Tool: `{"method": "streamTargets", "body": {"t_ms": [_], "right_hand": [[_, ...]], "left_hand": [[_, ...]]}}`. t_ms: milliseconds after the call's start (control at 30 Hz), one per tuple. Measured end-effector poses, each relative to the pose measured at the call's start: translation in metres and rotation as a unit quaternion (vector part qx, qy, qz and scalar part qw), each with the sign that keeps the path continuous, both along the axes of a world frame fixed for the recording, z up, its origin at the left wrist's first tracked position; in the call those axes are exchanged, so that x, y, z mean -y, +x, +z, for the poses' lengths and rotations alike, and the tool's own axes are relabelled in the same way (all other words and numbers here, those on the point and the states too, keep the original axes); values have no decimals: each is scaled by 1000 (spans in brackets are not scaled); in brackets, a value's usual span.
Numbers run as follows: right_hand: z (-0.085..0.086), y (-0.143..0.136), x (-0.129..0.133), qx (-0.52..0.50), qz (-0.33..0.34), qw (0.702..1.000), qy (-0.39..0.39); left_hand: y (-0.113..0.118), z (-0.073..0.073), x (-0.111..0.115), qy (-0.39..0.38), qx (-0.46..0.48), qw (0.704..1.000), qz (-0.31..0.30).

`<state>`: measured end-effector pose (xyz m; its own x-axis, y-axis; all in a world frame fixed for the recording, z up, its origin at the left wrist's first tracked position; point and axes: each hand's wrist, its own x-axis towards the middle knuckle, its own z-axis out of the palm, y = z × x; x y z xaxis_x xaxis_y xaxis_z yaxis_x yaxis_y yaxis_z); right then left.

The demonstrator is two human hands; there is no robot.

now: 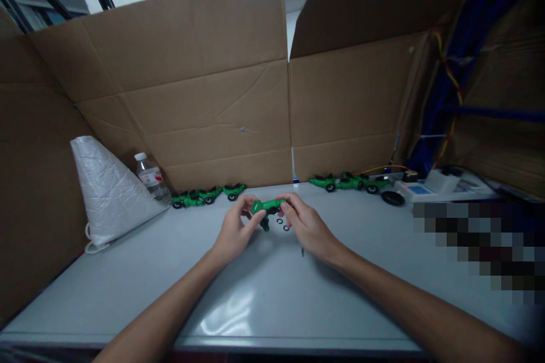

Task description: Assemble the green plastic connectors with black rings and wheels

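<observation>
Both hands hold a green toy car (267,206) just above the table, near its middle. My left hand (236,226) grips one end between thumb and fingers. At the other end my right hand (307,225) pinches it with thumb and fingertips. A dark green part (264,223) hangs below the car; whether it is fixed to it I cannot tell. Two small black rings (280,220) lie close to my right fingers. Beside my right wrist is a tiny thin metal piece (302,252), perhaps a pin or screw.
More green toy cars (208,195) stand at the back left, others (349,182) at the back right. A water bottle (152,177) and a silvery wrapped cone (108,193) are on the left. A power strip (440,186) and black ring (392,198) lie right. Cardboard walls (204,96) enclose the table (140,295).
</observation>
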<state>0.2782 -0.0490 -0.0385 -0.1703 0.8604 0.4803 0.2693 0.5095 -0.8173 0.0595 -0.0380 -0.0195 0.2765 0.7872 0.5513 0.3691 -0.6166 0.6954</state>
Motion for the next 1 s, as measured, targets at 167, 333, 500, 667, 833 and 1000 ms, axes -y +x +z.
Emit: {"method": "streamTargets", "body": {"t_ms": [167,333,500,667,833,1000], "right_hand": [[-1,7,-9,0,3,999,45],[-4,6,-9,22,-1,998,58],[-1,7,-6,63,-6,996,68],[2,11,-6,140,-34,986,82],[-3,25,-23,182,-95,975,86],[-17,34,-34,308,-130,937,98]], "left_hand": [[6,0,-4,-157,122,979,-34],[9,-2,-3,-240,181,952,-53],[8,-3,-5,-254,206,944,-47],[8,-7,-7,-251,201,945,-52],[7,-7,-7,-255,217,941,-38],[2,-6,-12,-242,267,933,13]]}}
